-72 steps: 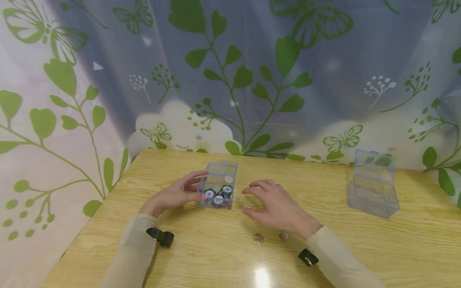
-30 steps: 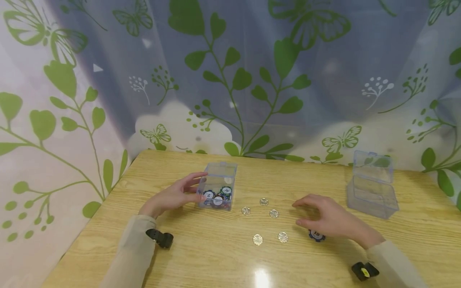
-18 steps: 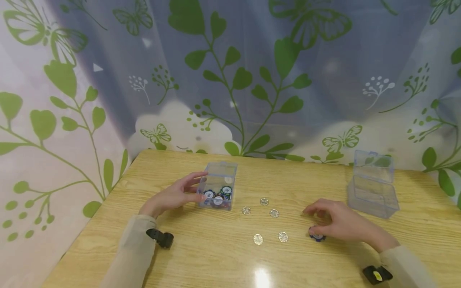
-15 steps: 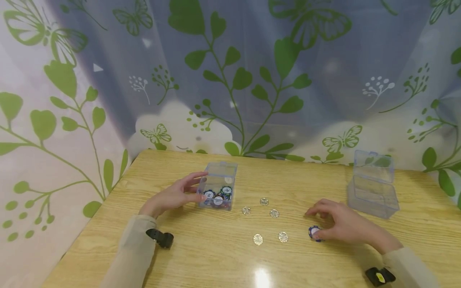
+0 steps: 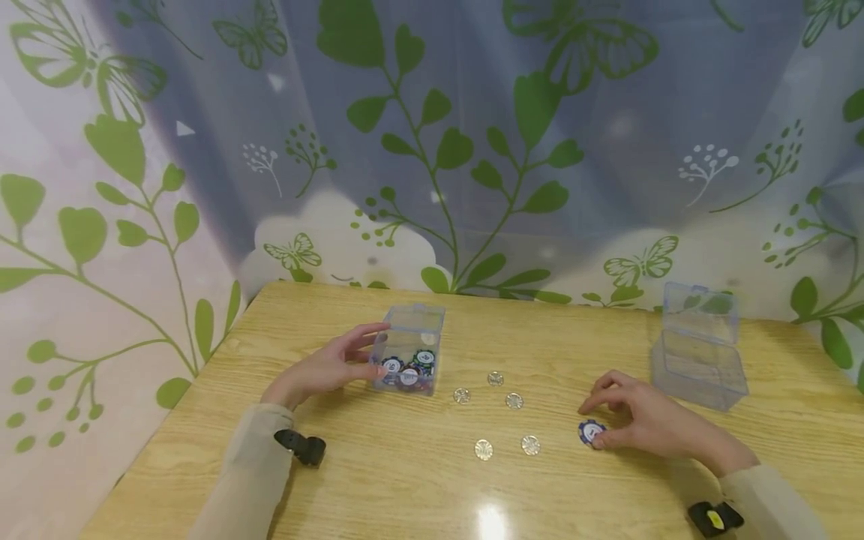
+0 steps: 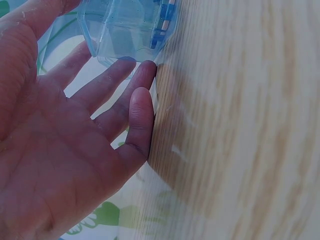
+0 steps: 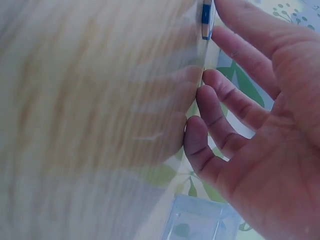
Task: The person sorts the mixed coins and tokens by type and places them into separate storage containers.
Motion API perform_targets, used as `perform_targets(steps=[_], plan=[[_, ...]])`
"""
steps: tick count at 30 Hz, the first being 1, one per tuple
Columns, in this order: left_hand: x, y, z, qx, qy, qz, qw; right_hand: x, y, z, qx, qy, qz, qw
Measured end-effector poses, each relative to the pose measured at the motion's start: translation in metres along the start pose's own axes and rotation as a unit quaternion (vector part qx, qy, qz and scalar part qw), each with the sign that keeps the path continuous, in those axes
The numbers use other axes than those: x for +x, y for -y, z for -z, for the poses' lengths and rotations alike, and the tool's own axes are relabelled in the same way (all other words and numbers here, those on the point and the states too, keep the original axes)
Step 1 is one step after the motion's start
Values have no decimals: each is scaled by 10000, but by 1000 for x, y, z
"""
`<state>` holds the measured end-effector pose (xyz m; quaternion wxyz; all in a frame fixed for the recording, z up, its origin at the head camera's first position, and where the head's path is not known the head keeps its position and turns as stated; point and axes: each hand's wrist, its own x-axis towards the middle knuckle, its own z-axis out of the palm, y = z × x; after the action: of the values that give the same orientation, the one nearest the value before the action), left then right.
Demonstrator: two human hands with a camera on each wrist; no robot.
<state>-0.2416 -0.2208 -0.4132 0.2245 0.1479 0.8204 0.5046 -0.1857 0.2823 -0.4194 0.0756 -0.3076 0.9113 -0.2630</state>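
At the left, a clear plastic box point(image 5: 405, 349) with its lid up holds several poker chips. My left hand point(image 5: 331, 365) holds the box at its left side, thumb on the front corner and index finger by the back. In the left wrist view, fingertips touch the box point(image 6: 122, 30); the last finger curls free of it. At right, a blue and white poker chip point(image 5: 591, 433) lies on the table. My right hand point(image 5: 641, 420) pinches it loosely, thumb over its near edge and index fingertip by its far edge. The right wrist view shows only part of the chip point(image 7: 207, 22), cut off above.
Several small shiny metal coins point(image 5: 514, 400) lie flat on the wooden table point(image 5: 378, 465) between my hands. A second clear plastic box point(image 5: 702, 367), lid raised and nothing visible inside, stands behind my right hand. A patterned curtain point(image 5: 472, 150) hangs along the back edge.
My right hand has moved right, away from the coins, down to the blue and white chip. That chip has shifted and turned slightly under the thumb. My left hand and its box stay still.
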Motion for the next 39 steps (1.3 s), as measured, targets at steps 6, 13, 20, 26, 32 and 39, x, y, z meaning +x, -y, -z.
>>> perform_targets(steps=[6, 13, 20, 26, 32, 39], plan=[[1, 1, 0, -14, 19, -19, 10000, -2, -3, 2, -53, 18, 164, 9999], [2, 3, 1, -24, 8, -83, 10000, 3, -3, 0, 13, 81, 44, 10000], [1, 1, 0, 22, -19, -7, 10000, 4, -1, -1, 631, 189, 147, 9977], [1, 1, 0, 19, -29, 12, 10000, 4, 3, -1, 1102, 363, -42, 9932], [2, 2, 1, -14, -4, -24, 10000, 3, 4, -1, 1171, 352, -62, 9925], [2, 3, 1, -10, -7, -3, 10000, 1, 3, -2, 1589, 330, -68, 9867]])
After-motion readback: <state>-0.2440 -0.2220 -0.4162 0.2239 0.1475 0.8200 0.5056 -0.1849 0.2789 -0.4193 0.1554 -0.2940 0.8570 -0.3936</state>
